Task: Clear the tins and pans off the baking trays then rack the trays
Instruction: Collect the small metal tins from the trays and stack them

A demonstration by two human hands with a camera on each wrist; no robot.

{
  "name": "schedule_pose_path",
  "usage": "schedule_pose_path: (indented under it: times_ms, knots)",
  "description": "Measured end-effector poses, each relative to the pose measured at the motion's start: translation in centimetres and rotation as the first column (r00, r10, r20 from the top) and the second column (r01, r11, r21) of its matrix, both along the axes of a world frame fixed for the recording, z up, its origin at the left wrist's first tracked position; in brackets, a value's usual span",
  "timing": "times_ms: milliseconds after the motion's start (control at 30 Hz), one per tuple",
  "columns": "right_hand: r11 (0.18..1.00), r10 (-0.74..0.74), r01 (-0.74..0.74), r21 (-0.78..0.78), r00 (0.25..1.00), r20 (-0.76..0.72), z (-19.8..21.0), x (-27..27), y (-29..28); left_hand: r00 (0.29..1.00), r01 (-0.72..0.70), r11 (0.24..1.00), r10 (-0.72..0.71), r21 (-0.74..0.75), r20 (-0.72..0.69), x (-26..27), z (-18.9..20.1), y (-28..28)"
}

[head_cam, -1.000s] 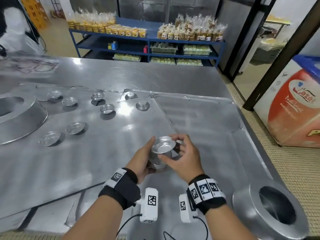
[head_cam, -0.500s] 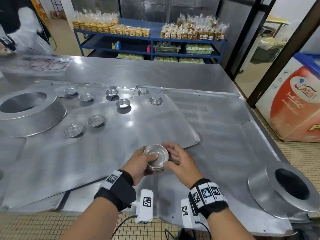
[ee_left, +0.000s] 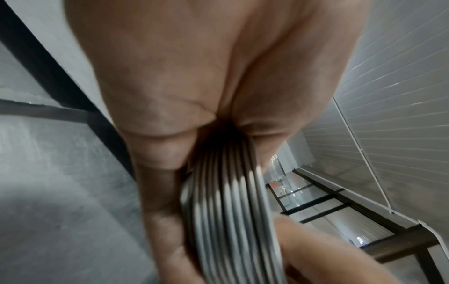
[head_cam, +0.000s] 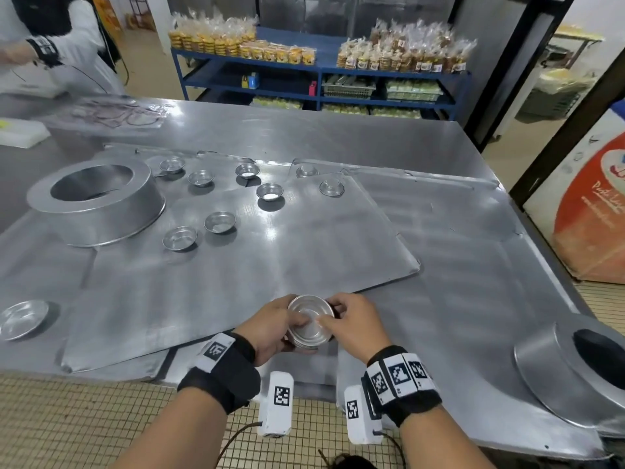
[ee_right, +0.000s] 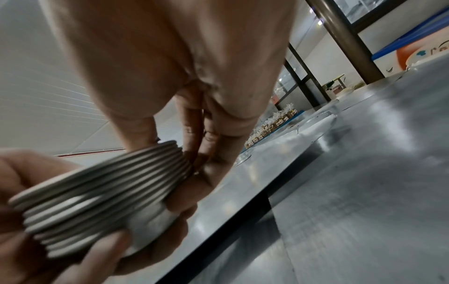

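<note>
Both hands hold one stack of several small nested metal tins (head_cam: 310, 322) above the near edge of the table. My left hand (head_cam: 272, 330) cups the stack from the left and underneath, and the wrist view shows the rims of the tin stack (ee_left: 230, 215) pressed into its palm. My right hand (head_cam: 351, 324) grips the stack from the right, fingers curled round the tin stack (ee_right: 102, 194). Several loose small tins (head_cam: 220, 222) sit on the flat baking trays (head_cam: 236, 286) further back. A large tapered pan (head_cam: 96, 201) stands upside down at the left.
Another tapered pan (head_cam: 571, 367) lies at the near right corner of the steel table (head_cam: 304, 130). A shallow tin (head_cam: 22, 319) sits at the near left. A person in white (head_cam: 50, 45) works at the far left. Blue shelves (head_cam: 318, 72) hold packed goods behind; a freezer (head_cam: 595, 214) stands right.
The top tin, held tilted above the stack before, now sits nested flat on it. Both hands have drawn the stack toward the near table edge as the view shifted back.
</note>
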State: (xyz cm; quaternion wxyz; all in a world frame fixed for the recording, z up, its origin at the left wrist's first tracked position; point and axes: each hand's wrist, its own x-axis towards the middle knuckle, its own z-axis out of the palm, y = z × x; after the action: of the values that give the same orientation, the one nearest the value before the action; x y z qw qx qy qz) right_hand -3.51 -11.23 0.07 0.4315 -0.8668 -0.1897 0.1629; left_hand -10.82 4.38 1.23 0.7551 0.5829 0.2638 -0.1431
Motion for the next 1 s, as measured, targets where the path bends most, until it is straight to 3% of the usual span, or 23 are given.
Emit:
schedule_pose_path:
  times_ms: [167, 300, 567, 733, 1000]
  knots:
    - [0.994, 0.075, -0.075, -0.076, 0.997, -0.006, -0.4, 0.3, 0.4, 0.990, 0.121, 0.963, -0.100, 0.241, -0.097, -0.1, -0.1, 0.4]
    - [0.983, 0.134, -0.135, -0.126, 0.991, -0.022, -0.6, 0.5, 0.6, 0.978, 0.155, 0.919, -0.092, 0.362, -0.185, 0.6, -0.4, 0.4]
    - [0.949, 0.201, -0.211, -0.233, 0.977, -0.065, -1.8, 0.6, 0.2, 0.941, 0.322, 0.743, -0.184, 0.587, -0.283, 1.6, -2.0, -0.1]
    - [0.917, 0.195, -0.219, -0.335, 0.975, -0.103, -3.3, 1.0, 0.4, 0.908, 0.412, 0.628, -0.219, 0.661, -0.357, 1.5, -3.2, -0.6]
    - [0.851, 0.254, -0.282, -0.442, 0.959, -0.124, -4.0, 1.7, 1.1, 0.895, 0.433, 0.615, -0.205, 0.659, -0.396, 1.8, -3.6, -0.6]
